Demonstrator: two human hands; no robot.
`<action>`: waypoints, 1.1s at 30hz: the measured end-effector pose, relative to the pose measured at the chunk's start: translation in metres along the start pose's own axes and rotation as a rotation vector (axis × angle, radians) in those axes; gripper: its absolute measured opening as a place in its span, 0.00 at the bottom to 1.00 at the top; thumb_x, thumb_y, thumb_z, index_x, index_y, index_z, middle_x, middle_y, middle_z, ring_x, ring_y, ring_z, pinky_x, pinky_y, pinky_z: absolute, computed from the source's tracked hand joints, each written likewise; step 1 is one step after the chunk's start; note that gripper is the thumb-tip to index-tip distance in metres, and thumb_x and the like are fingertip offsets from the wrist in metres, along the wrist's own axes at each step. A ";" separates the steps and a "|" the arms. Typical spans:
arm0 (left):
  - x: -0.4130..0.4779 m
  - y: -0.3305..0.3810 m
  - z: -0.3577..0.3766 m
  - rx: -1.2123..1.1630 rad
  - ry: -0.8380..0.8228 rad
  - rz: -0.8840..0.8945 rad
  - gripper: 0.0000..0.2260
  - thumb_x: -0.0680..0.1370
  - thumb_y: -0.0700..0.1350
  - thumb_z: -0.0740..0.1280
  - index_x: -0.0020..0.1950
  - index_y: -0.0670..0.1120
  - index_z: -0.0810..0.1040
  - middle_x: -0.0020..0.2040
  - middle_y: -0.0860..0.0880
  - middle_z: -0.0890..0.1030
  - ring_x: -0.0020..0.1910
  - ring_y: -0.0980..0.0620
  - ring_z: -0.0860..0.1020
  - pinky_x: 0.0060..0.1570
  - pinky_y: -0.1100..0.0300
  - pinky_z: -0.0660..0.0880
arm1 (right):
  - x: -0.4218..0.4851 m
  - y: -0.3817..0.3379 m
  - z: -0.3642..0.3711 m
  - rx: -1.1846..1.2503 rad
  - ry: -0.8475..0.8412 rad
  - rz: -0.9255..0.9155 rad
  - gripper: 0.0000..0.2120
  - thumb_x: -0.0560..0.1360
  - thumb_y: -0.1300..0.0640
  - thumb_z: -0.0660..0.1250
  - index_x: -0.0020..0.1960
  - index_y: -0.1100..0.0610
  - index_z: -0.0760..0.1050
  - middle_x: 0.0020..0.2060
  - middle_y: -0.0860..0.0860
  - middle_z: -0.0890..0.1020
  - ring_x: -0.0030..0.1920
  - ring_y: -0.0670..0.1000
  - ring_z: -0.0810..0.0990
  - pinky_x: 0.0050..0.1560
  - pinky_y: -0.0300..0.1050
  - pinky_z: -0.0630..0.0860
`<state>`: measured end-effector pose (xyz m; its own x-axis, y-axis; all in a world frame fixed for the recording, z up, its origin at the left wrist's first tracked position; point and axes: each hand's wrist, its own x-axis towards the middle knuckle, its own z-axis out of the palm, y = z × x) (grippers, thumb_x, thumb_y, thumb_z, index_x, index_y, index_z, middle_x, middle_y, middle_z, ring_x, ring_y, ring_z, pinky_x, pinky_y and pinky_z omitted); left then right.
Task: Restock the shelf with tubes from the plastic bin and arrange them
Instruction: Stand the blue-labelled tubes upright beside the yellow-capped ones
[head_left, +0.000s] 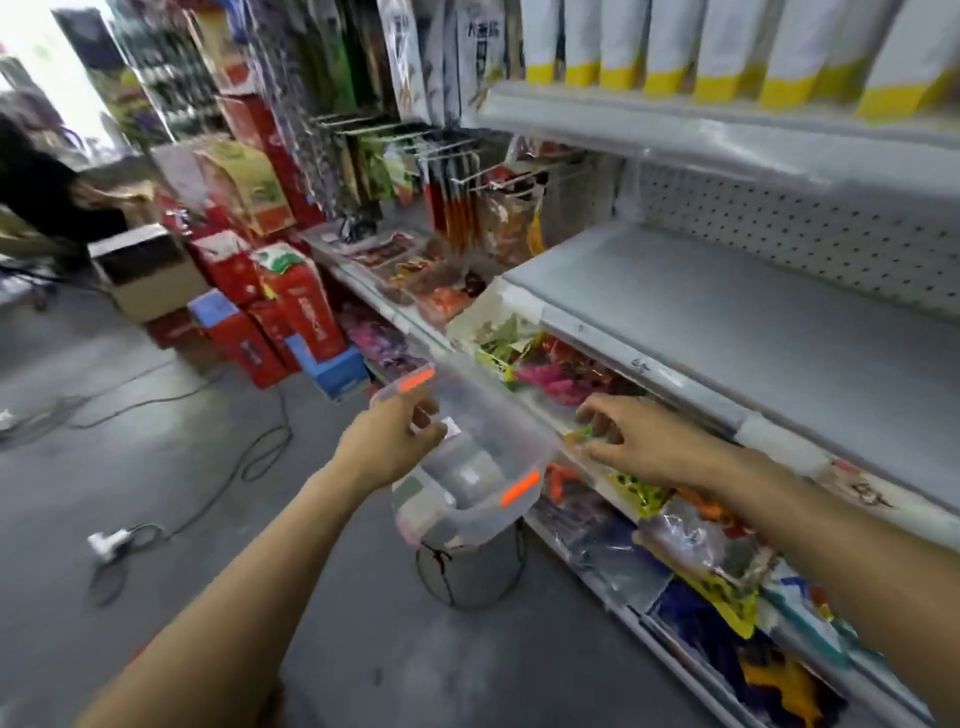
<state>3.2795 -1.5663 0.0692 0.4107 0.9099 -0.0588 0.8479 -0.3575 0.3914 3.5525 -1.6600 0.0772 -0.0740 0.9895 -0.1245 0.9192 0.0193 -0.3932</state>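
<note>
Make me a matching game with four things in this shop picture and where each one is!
Things:
1. plastic bin
2. grey shelf
3. white plug
4. white and yellow packs

Places:
A. lying on the floor
B. on the top shelf
C. under the left hand, on a stool
D. in front of the pegboard wall

Pairs: 1-C, 2-D, 3-A, 4-B

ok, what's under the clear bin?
The bin sits on a grey stool; its seat and upper side show, the rest of the top is covered. The left hand is at the bin's rim. Contents are blurred, unclear.
</note>
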 end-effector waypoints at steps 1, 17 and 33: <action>0.011 -0.017 0.002 -0.011 -0.033 -0.028 0.14 0.79 0.53 0.65 0.61 0.48 0.76 0.55 0.51 0.80 0.49 0.50 0.78 0.48 0.56 0.73 | 0.022 -0.003 0.011 0.020 -0.031 0.002 0.16 0.75 0.46 0.66 0.59 0.50 0.72 0.50 0.47 0.79 0.46 0.47 0.78 0.48 0.51 0.78; 0.237 -0.173 0.156 -0.146 -0.366 -0.304 0.13 0.77 0.42 0.64 0.62 0.47 0.78 0.61 0.45 0.79 0.59 0.44 0.76 0.59 0.54 0.73 | 0.352 0.040 0.191 0.071 -0.475 0.026 0.18 0.75 0.50 0.65 0.64 0.51 0.72 0.60 0.49 0.77 0.58 0.51 0.76 0.57 0.45 0.74; 0.334 -0.245 0.348 0.539 -1.137 -0.127 0.25 0.82 0.48 0.58 0.77 0.44 0.57 0.76 0.40 0.62 0.74 0.43 0.62 0.67 0.51 0.65 | 0.556 0.066 0.398 -0.434 -0.546 -0.371 0.29 0.72 0.63 0.65 0.71 0.56 0.62 0.68 0.53 0.69 0.67 0.55 0.66 0.60 0.50 0.67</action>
<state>3.3257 -1.2478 -0.3658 0.1448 0.3454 -0.9272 0.8209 -0.5651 -0.0823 3.4182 -1.1659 -0.3808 -0.4819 0.6989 -0.5285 0.8575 0.5001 -0.1206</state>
